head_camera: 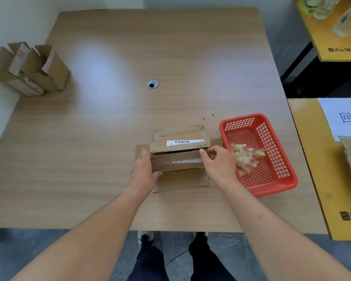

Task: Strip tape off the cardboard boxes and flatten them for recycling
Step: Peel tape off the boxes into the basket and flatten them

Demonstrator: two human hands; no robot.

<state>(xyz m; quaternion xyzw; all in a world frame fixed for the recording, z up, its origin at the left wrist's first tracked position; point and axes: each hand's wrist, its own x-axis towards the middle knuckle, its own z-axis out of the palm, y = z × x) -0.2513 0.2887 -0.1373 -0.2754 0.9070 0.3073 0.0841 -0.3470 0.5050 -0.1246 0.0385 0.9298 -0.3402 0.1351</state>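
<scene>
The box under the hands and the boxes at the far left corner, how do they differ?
The box under the hands lies opened out and low on the table; the far-left boxes stand upright with their flaps open at the top.

The left hand and right hand are both on the near box; nobody touches the far-left boxes.

The near box sits beside the red basket; the others sit at the table's edge by the wall.

All are brown cardboard bearing labels.
</scene>
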